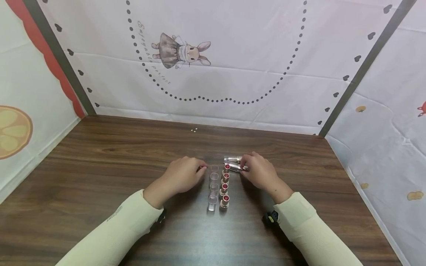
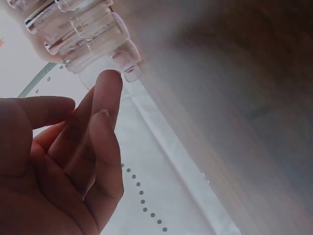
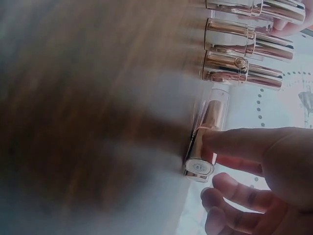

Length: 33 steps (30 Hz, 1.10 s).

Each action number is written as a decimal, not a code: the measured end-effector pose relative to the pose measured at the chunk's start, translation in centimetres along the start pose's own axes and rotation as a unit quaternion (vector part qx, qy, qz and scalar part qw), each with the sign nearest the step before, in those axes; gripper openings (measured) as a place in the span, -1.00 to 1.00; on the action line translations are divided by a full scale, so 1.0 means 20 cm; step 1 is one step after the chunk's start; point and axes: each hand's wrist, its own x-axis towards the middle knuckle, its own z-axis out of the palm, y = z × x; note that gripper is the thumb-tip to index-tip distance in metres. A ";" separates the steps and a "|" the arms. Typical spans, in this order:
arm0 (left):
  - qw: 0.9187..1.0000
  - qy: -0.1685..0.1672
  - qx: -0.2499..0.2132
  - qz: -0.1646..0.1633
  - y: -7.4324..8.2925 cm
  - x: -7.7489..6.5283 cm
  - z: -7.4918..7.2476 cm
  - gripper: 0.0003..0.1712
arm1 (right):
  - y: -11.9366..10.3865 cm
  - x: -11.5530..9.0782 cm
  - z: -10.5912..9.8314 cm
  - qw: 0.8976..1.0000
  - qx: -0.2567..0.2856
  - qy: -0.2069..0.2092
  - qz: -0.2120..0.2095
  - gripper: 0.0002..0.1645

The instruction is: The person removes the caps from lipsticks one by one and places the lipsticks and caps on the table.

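A gold-based lipstick [image 3: 209, 119] with a clear cap lay on the wooden table [image 1: 133, 155], pinched near its base by the right hand [image 1: 260, 170]. I saw a second capped tube [image 1: 233, 159] just beyond. Four clear caps [image 1: 213, 200] and four upright, red-tipped lipsticks [image 1: 224, 189] stood between the hands; the left hand [image 1: 184, 173], loosely bent, gripped nothing.

Glossy metallic lipstick tubes [image 3: 266, 76], clear plastic caps [image 1: 212, 201], wood-grain table [image 1: 133, 155]

Four uncapped red lipsticks [image 1: 224, 187] upright in a row, clear caps [image 1: 213, 187] alongside; two capped tubes [image 1: 234, 167] lying flat, my right grip [image 1: 261, 171] on one.
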 end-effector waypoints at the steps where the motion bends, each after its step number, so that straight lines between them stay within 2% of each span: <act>1: 1.000 0.004 0.000 0.000 0.00 -0.01 0.00 -0.71 | 0.00 0.00 0.00 1.000 -0.003 -0.001 0.000 -0.81; 10: 0.999 0.041 0.003 0.016 0.04 -0.08 -0.04 -0.72 | -0.04 0.01 0.00 1.000 0.015 -0.021 0.003 -0.83; 16: 0.998 0.050 -0.004 0.024 0.08 -0.11 -0.08 -0.73 | -0.02 -0.04 0.00 0.999 0.045 0.003 -0.012 -0.84; 24: 0.996 0.061 -0.032 0.053 0.16 -0.20 -0.16 -0.73 | 0.00 -0.18 -0.07 0.996 0.079 0.039 0.017 -0.84; 30: 0.987 0.125 0.007 0.100 0.22 -0.26 -0.17 -0.78 | -0.05 -0.25 -0.15 0.993 0.080 0.081 -0.006 -0.83; 33: 0.980 0.158 0.030 0.121 0.23 -0.28 -0.16 -0.69 | -0.09 -0.30 -0.19 0.992 0.074 0.096 -0.024 -0.81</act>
